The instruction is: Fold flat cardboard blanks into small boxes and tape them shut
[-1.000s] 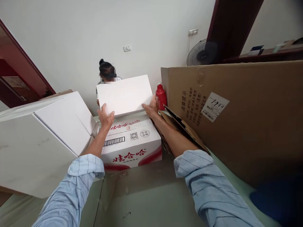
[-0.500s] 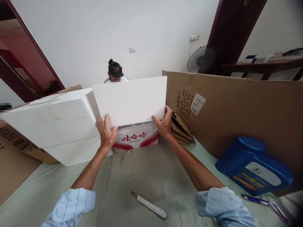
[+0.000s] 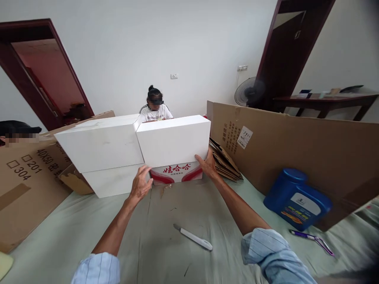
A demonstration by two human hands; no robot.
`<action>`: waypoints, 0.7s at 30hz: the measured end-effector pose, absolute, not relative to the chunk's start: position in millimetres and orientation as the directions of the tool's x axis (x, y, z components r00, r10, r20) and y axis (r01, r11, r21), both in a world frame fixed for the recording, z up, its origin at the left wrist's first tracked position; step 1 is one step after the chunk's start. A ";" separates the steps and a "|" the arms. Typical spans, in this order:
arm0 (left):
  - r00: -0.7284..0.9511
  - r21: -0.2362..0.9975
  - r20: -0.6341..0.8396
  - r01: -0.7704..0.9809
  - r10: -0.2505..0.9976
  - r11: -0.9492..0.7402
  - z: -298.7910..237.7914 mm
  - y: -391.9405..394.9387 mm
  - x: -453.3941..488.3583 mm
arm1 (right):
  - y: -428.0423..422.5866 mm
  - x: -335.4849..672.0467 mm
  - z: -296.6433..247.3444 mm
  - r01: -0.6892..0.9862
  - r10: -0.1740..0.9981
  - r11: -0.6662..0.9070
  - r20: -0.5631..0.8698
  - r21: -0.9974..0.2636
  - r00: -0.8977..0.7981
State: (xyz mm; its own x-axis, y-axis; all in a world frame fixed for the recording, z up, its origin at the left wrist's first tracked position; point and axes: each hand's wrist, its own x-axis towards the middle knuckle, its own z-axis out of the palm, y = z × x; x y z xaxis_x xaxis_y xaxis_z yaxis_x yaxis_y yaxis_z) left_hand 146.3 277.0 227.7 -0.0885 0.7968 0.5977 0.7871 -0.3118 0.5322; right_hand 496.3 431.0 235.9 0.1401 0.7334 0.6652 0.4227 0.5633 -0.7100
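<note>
A white rectangular box [image 3: 173,140] rests on top of a white and red printed carton [image 3: 177,174] on the pale green table cover. My left hand [image 3: 141,184] is at the carton's lower left corner, just below the white box, fingers loosely bent and holding nothing. My right hand [image 3: 207,165] is at the white box's lower right corner, thumb in front and fingers round the side. Two bigger white boxes [image 3: 102,152] are stacked directly to the left, touching the white box.
A white-handled knife [image 3: 194,238] lies near the front middle. A blue jug [image 3: 297,197] and a purple tool [image 3: 312,238] lie at right, before a tall cardboard sheet [image 3: 296,146]. Folded cardboard pieces [image 3: 225,161] lie beside my right hand. Another person [image 3: 155,108] sits behind the boxes.
The white box has come down from a tilted hold to lie flat on the printed carton. My left hand has slipped off its lower edge; the view has pulled back.
</note>
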 end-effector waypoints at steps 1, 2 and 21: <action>-0.070 0.537 0.585 0.780 0.808 -0.322 230.5 283.9 145.8 | 430.8 495.4 238.1 0.425 0.742 0.551 0.655 -0.718 0.143; -0.057 0.543 0.576 0.773 0.816 -0.330 233.6 291.3 145.3 | 431.0 494.5 240.9 0.430 0.750 0.540 0.645 -0.724 0.145; -0.036 0.686 0.384 0.680 0.923 -0.259 194.2 208.4 120.3 | 433.4 491.2 284.2 0.543 0.767 0.496 0.635 -0.678 0.093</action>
